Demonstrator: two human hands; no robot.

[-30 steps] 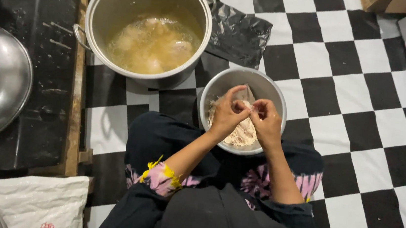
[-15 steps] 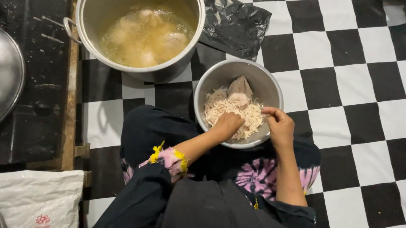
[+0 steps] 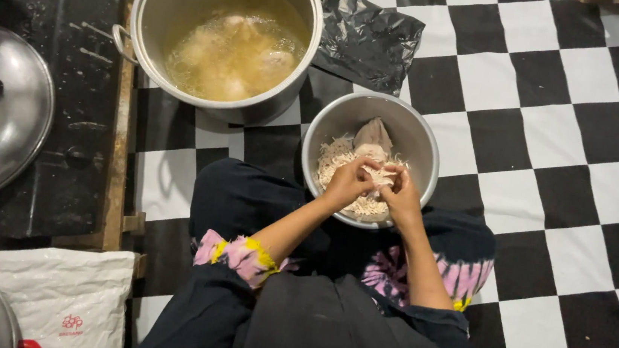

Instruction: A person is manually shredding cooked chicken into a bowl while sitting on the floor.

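Both hands (image 3: 376,188) rejoined, pinching stringy shredded meat (image 3: 341,157).

white plastic bag (image 3: 48,293) with small red logo, lower left, crumpled black bag (image 3: 368,40) top centre

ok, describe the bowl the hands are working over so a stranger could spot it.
On the black-and-white checkered floor, find the big pot of yellowish broth. Just right and below it, against the person's knees, sits a smaller round metal bowl, the only vessel holding pale shredded meat.
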